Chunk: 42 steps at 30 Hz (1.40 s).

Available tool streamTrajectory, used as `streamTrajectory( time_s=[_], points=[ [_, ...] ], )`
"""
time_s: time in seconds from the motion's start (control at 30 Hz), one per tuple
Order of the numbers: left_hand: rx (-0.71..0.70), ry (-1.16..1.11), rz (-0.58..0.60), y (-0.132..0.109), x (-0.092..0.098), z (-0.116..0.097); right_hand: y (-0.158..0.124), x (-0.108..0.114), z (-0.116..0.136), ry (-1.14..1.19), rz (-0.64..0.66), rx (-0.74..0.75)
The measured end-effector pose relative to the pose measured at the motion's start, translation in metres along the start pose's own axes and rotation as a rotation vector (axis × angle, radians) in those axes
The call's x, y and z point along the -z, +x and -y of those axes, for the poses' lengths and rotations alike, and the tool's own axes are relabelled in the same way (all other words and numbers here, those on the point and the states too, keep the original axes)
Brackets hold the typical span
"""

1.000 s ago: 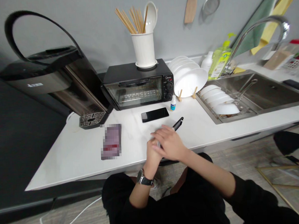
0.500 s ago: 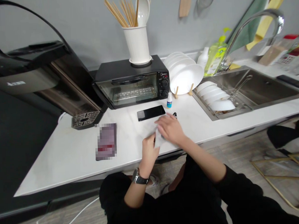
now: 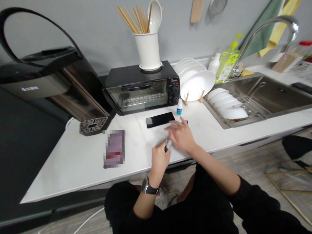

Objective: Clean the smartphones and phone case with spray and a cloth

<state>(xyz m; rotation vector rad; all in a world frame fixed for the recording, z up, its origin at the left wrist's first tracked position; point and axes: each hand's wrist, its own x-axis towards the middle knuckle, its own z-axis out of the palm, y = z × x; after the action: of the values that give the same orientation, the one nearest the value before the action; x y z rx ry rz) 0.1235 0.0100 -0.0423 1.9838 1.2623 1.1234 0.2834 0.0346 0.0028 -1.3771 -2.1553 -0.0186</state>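
Black slim pen (image 3: 169, 145), one only, pinched at its near end by left hand (image 3: 159, 158); right hand (image 3: 181, 136) covers it, fingers spread.

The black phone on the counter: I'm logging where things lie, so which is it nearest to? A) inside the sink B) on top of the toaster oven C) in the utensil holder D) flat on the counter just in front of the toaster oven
D: the black phone lies flat on the white counter, just in front of the toaster oven.
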Motion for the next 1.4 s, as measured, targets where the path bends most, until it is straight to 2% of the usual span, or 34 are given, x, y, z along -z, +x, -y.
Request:
streamTrajectory(
  time_s=[0.07, 0.1, 0.17, 0.27, 0.37, 0.43, 0.53, 0.6, 0.7, 0.83, 0.9, 1.0, 1.03, 1.13, 1.2, 1.3, 1.33, 1.4],
  points=[
    [0.001, -0.008, 0.013, -0.001, 0.001, 0.002, -0.004, -0.006, 0.010, 0.068, 0.061, 0.223],
    [0.001, -0.010, 0.020, -0.001, 0.001, 0.003, -0.005, -0.009, 0.011, 0.079, 0.076, 0.273],
    [0.021, -0.003, 0.022, 0.000, 0.002, 0.002, -0.003, -0.012, 0.002, 0.061, 0.046, 0.200],
    [0.067, 0.086, -0.026, 0.004, 0.001, -0.004, 0.002, -0.006, -0.027, 0.047, -0.106, -0.050],
    [0.043, 0.240, -0.103, 0.004, 0.002, -0.008, -0.011, 0.005, -0.042, 0.089, -0.215, -0.109],
    [0.018, 0.296, -0.099, 0.001, 0.006, -0.008, -0.031, 0.010, -0.042, 0.113, -0.173, -0.076],
    [-0.036, 0.328, 0.029, -0.007, 0.013, -0.007, -0.060, 0.010, -0.039, 0.100, 0.008, 0.019],
    [-0.067, 0.337, 0.104, -0.013, 0.017, -0.007, -0.069, 0.006, -0.035, 0.052, 0.074, 0.037],
    [-0.073, 0.338, 0.126, -0.017, 0.020, -0.007, -0.070, -0.003, -0.020, 0.017, 0.097, 0.072],
    [-0.058, 0.288, 0.132, -0.018, 0.020, -0.004, -0.062, -0.004, -0.009, 0.140, 0.234, 0.258],
    [-0.027, 0.274, 0.111, -0.018, 0.020, -0.004, -0.059, 0.001, -0.019, 0.086, 0.231, 0.200],
    [-0.020, 0.275, 0.105, -0.018, 0.019, -0.004, -0.061, 0.009, -0.034, -0.070, 0.132, 0.050],
    [-0.025, 0.283, 0.111, -0.018, 0.018, -0.005, -0.064, 0.010, -0.034, -0.071, 0.132, 0.065],
    [-0.023, 0.332, 0.109, -0.018, 0.017, -0.006, -0.075, 0.009, -0.026, 0.047, 0.239, 0.234],
    [-0.022, 0.340, 0.095, -0.019, 0.016, -0.007, -0.079, 0.007, -0.022, 0.030, 0.227, 0.208],
    [-0.032, 0.316, 0.087, -0.019, 0.016, -0.006, -0.077, 0.006, -0.022, -0.092, 0.107, 0.050],
    [-0.034, 0.317, 0.087, -0.019, 0.016, -0.005, -0.075, 0.006, -0.022, -0.078, 0.116, 0.062],
    [-0.036, 0.338, 0.091, -0.020, 0.016, -0.004, -0.071, 0.006, -0.019, 0.029, 0.212, 0.180]
  ],
)
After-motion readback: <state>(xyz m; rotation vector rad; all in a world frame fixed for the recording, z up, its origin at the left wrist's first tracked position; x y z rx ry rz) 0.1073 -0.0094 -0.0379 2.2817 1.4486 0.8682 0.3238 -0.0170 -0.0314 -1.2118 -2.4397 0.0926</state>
